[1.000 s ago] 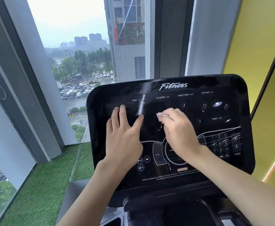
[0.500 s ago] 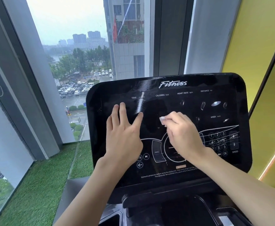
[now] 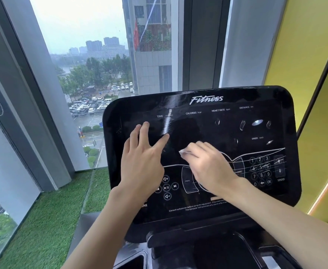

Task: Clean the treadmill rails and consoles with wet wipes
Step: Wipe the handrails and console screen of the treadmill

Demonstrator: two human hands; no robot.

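A black glossy treadmill console marked "Fitness" fills the middle of the view. My left hand lies flat on its left half with straight, spread fingers. My right hand presses a small white wet wipe against the centre of the panel; only the wipe's left edge shows from under the curled fingers. White printed buttons and a number keypad lie lower on the panel.
Black cup-holder trays sit below the console. Green artificial turf covers the floor at the left, beside floor-to-ceiling windows. A yellow wall stands close on the right.
My right hand has slid the wipe down and slightly left across the panel. My left hand has stayed flat in about the same spot.
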